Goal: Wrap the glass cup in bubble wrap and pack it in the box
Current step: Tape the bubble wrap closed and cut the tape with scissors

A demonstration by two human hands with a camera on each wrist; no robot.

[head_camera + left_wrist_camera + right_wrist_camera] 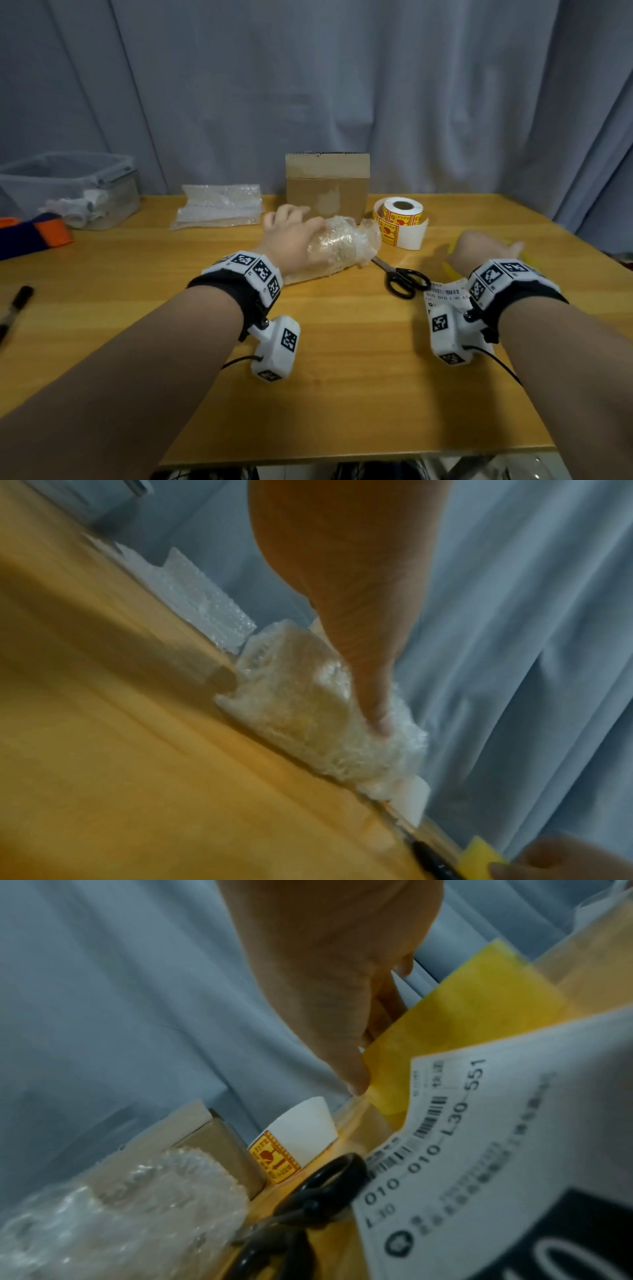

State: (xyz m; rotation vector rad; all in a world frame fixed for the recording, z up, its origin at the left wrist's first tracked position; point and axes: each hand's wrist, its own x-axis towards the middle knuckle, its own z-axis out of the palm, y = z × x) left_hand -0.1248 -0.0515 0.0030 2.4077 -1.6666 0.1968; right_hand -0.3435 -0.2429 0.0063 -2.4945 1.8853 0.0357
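The glass cup, bundled in bubble wrap (342, 243), lies on its side at the table's centre. My left hand (298, 222) lies over its left end and grips it; in the left wrist view the thumb (373, 696) presses into the wrapped cup (301, 712). The cardboard box (327, 185) stands just behind it with a flap raised. To the right, my right hand (489, 246) holds a yellow tape roll (449, 268) on the table; the right wrist view shows its fingers (352, 1069) against the yellow tape roll (462, 1031).
Spare bubble wrap sheets (219, 205) lie back left, and a roll of fragile stickers (400, 219) sits right of the box. Black scissors (400, 277) and a shipping label (445, 298) lie between my hands. A clear bin (72, 188) and a pen (13, 308) are at left.
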